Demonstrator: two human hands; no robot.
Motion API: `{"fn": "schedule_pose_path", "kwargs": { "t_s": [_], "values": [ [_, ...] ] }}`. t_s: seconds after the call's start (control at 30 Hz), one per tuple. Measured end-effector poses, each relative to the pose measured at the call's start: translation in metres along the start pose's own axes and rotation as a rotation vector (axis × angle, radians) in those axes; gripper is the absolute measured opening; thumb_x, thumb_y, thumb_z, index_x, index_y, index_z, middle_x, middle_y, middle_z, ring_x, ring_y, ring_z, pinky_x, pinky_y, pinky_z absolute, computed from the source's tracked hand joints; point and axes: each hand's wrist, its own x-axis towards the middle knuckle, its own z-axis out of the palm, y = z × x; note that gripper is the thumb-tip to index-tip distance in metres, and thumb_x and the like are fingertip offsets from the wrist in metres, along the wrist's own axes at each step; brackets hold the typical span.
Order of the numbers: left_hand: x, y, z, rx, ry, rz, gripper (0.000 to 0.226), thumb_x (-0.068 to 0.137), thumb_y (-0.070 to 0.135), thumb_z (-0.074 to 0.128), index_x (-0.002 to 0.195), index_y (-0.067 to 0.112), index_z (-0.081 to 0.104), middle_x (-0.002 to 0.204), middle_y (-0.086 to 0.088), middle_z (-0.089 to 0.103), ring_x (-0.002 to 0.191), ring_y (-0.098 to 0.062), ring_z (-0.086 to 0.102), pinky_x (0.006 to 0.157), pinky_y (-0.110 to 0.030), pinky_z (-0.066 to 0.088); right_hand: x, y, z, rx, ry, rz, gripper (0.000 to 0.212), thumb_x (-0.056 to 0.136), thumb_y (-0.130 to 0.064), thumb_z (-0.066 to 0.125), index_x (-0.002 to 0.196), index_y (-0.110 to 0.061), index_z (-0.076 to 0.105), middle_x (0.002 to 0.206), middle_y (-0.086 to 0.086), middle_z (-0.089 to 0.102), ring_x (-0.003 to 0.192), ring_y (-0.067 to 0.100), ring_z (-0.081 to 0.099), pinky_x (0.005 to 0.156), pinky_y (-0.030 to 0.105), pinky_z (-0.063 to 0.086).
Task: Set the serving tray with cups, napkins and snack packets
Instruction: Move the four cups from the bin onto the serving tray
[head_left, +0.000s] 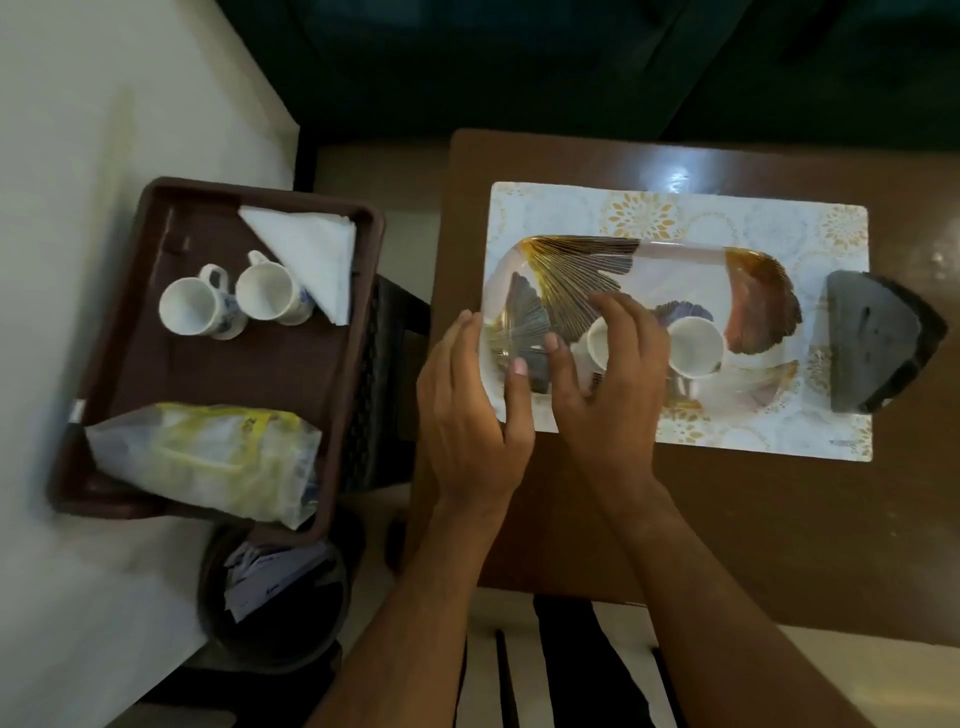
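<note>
Brown table (779, 519), leaf-patterned tray (675, 260), right hand (608, 384) fingers spread, half-hiding one cup (597, 345), left hand (467, 410) fingers relaxed at rim.

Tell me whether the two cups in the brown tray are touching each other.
Apart. The head view shows a thin dark strip of brown tray between the left cup and the right cup; the left cup's handle reaches toward the gap.

One head-worn view looks steeply down from above and close in. Both hands sit near centre: the left hand (470, 410) at the tray (675, 260) edge, the right hand (608, 374) over it. Left of the hands lies a brown bin (156, 322); beyond and right, the table (779, 519).
</note>
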Motion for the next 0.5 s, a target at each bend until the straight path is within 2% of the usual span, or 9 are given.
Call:
{"fn": "schedule_pose_path", "kwargs": {
  "t_s": [0.13,0.27,0.5],
  "values": [
    [0.034,-0.039,-0.05,0.057,0.029,0.012,0.053,0.102,0.032,0.057,0.149,0.007,0.052,0.152,-0.01,0.058,0.143,-0.022,0.052,0.117,-0.042,0.044,0.004,-0.041,0.038,0.006,-0.085,-0.075,0.05,0.098,-0.032,0.071,0.138,-0.005,0.06,0.141,0.014,0.059,0.134,0.028,0.053,0.111,0.033,0.043],
    [0.069,-0.086,-0.1,0.13,0.083,0.03,0.052,0.101,0.029,0.06,0.147,0.005,0.055,0.15,-0.011,0.06,0.141,-0.024,0.054,0.117,-0.041,0.044,0.005,-0.085,0.084,0.01,-0.192,-0.087,0.05,0.098,-0.035,0.068,0.141,-0.011,0.056,0.145,0.01,0.056,0.137,0.025,0.048,0.113,0.027,0.036],
    [0.118,-0.156,-0.165,0.181,0.139,0.009,0.052,0.101,0.03,0.06,0.147,0.008,0.055,0.151,-0.008,0.06,0.142,-0.023,0.055,0.115,-0.041,0.046,0.005,-0.158,0.167,0.006,-0.284,-0.153,0.053,0.095,-0.034,0.072,0.14,-0.012,0.056,0.144,0.008,0.057,0.135,0.02,0.047,0.112,0.029,0.041]
  ]
}}
